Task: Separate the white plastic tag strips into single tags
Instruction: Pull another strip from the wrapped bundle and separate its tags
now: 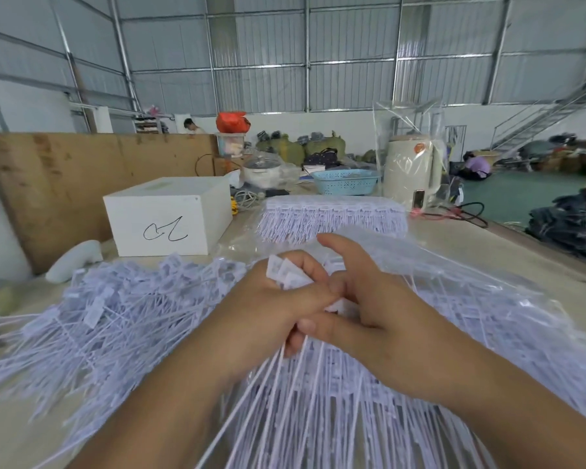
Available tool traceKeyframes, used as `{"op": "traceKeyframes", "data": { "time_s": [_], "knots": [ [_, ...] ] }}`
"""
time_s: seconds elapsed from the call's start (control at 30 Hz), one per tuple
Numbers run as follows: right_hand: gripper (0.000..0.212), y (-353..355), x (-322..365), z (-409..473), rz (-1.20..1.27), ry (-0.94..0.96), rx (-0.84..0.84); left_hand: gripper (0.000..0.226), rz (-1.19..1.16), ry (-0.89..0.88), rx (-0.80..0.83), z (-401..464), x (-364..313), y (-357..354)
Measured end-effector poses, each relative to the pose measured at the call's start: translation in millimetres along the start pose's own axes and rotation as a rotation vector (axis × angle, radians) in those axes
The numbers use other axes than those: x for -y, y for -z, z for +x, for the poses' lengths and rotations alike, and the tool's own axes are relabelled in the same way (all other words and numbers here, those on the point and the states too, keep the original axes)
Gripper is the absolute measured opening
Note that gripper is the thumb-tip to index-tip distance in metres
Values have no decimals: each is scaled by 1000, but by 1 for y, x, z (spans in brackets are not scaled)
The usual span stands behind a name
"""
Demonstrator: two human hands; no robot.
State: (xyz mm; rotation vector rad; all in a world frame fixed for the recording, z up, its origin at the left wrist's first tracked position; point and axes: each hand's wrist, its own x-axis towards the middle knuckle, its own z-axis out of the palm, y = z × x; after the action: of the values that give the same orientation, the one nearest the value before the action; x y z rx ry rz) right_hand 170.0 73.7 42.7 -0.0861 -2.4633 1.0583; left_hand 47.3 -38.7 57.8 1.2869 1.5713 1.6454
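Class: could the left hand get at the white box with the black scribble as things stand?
Probably not yet: the left hand grips a bunch of white plastic tags. Otherwise nothing blocks the white box beyond the loose tag pile.

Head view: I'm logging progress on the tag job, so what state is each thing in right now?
left hand: fingers curled round a bunch of tags
right hand: pinching the same bunch
bunch of tags: held above the table
loose tag pile: spread at left
stacked tag strips: still joined
white box: closed
blue basket: upright
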Motion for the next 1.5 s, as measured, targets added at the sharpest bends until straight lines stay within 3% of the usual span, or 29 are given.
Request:
{"op": "traceKeyframes", "data": {
  "time_s": [0.13,0.27,0.43,0.5,0.6,0.73,0.8,0.93,1.0,1.17,1.3,1.37,1.43,1.5],
  "knots": [
    [36,18,5,-4,19,-22,-8,13,-105,-21,-128,1,-3,6],
    [46,25,6,-6,-8,-48,46,12,-96,1,-42,1,-3,10],
    [27,16,4,-3,53,-74,67,22,-100,-30,-54,0,-4,8],
    [16,12,2,-1,47,-29,-51,20,-162,-60,-157,0,-4,3],
    [17,1,3,0,20,22,-253,16,-295,-63,-295,1,-4,-10],
    [27,-6,7,3,-26,104,-543,23,-547,8,-375,2,-6,-13],
    [34,0,3,5,8,80,-610,20,-616,35,-381,2,-7,-9],
    [4,-4,0,2,252,22,-175,14,-364,-15,-334,3,-2,-9],
    [25,-5,-5,0,222,12,-60,13,-242,-28,-260,3,1,-11],
    [51,-3,-5,1,86,-6,-80,20,-102,-15,-96,0,0,-3],
    [62,0,-4,0,95,-3,-74,19,-268,56,-107,2,1,1],
    [50,7,-2,0,160,-36,-67,14,-297,53,-155,4,2,4],
    [21,17,-1,-1,152,-75,-29,12,-273,44,-130,4,2,2],
    [15,24,-1,-1,95,-130,27,14,-213,40,-68,2,4,-2]
  ]
}}
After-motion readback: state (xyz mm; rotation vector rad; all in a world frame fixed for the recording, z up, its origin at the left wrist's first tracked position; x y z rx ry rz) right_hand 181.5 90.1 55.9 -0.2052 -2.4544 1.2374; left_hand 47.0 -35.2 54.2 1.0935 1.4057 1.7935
